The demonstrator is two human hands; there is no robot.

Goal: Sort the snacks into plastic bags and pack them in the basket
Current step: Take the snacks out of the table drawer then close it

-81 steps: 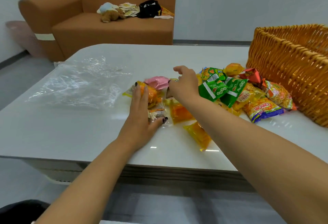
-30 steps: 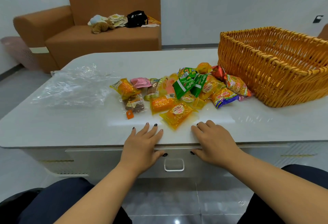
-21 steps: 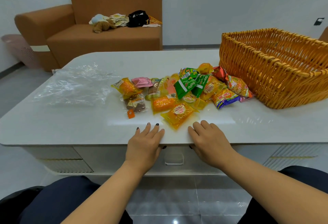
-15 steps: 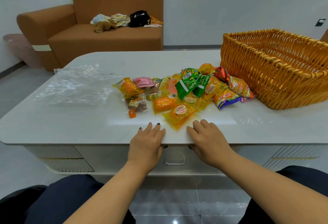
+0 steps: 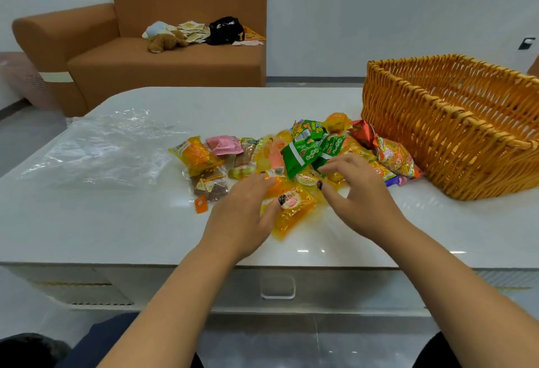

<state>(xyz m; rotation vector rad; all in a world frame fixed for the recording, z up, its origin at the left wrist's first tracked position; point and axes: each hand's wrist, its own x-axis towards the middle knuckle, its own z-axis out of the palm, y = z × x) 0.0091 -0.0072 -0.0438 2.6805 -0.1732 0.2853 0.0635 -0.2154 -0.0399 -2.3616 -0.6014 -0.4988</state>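
Reaching off the near edge of the tabletop (image 5: pixel 87 230), where both rested flat half a second ago, and out onto the snacks (image 5: pixel 306 160). Left hand (image 5: pixel 242 210) low over the nearest yellow packet (image 5: pixel 294 207), fingers loosely spread, thumb against its label, nothing gripped yet. Right hand (image 5: pixel 355 192) just beside, fingers half curled over a small jelly cup (image 5: pixel 308 176) and the green packs (image 5: pixel 303 154), also holding nothing plainly. Marks, as a judgement, the start of sorting: nothing bagged, nothing packed.

Yellow packet flat, long axis running diagonally from near-left to far-right, label up. Green packs angled much the same way, overlapping one another. Orange pack (image 5: pixel 197 156) at the pile's left lying across, pointing far-left.

Farther left, well apart from the pile, clear bags (image 5: pixel 99 148) flat and crumpled. Farther right, basket (image 5: pixel 455 122) touching the pile's end, no snacks visible inside. Beyond, sofa (image 5: pixel 163 61) with clutter.
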